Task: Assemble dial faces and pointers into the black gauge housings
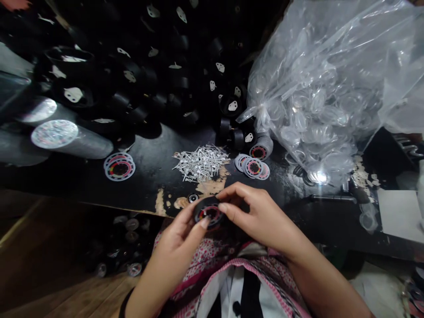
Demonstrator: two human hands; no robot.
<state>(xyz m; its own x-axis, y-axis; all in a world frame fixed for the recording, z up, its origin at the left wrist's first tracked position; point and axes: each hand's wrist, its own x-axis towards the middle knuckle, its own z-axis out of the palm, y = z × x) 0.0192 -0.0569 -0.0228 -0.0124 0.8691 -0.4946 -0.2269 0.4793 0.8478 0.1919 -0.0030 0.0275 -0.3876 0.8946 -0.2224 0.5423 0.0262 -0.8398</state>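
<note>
Both my hands hold one small black round case (209, 212) with a red-and-white dial face, just over the near edge of the black worktable (149, 154). My left hand (180, 238) grips it from the left, thumb on the dial's lower rim. My right hand (255, 212) pinches its right side, fingers curled over the top. A heap of small white needles (201, 162) lies just beyond the case. Printed dial discs (253, 168) are fanned out to the right of the heap.
A mound of black round cases (149, 75) fills the back of the table. A big clear plastic bag of transparent lenses (324, 88) sits at the right. Two stacked dial discs (119, 168) and silvery rolls (69, 139) lie at the left. More parts lie on the floor (122, 251).
</note>
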